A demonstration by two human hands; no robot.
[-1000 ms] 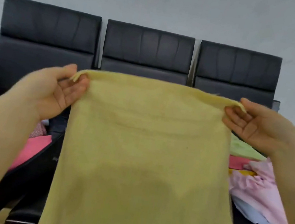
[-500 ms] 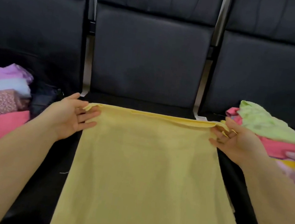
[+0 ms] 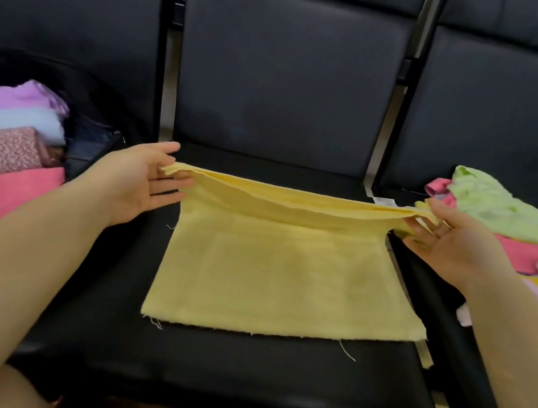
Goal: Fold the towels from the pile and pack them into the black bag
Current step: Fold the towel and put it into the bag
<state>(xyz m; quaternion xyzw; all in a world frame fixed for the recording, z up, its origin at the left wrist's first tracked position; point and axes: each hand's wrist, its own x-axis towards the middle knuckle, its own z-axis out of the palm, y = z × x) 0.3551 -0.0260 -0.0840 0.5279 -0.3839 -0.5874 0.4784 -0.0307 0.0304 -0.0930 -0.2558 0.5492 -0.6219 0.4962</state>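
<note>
Yellow towel (image 3: pixel 280 274): lies on the seat of the middle chair (image 3: pixel 237 372), its near part flat on the cushion, its far edge lifted off the seat and stretched taut between the two hands.
Towel orientation: the lifted edge runs left to right across the seat; it shows doubled layers, so the cloth looks folded there. The near edge is frayed, with loose threads hanging onto the seat. Which axis is the longer cannot be told.
Left hand (image 3: pixel 141 182): grip pinched on the towel's far left corner between thumb and fingers, palm turned inward, other fingers loosely extended.
Right hand (image 3: pixel 452 245): grip pinched on the far right corner in the same way, palm facing the left hand.
Black bag (image 3: pixel 93 141): on the left chair, just beside the left hand, open, with a zip edge showing.
Folded towels (image 3: pixel 1 152): stacked in or against the bag at the left: lilac, pale blue, pink speckled, and a plain pink one nearest.
Towel pile (image 3: pixel 505 233): on the right chair, unfolded, with a light green towel on top, then pink, yellow and pale pink ones beneath.
Writing: a small white tag (image 3: pixel 383 201) shows behind the towel's far edge near the right hand; nothing on it can be read.
</note>
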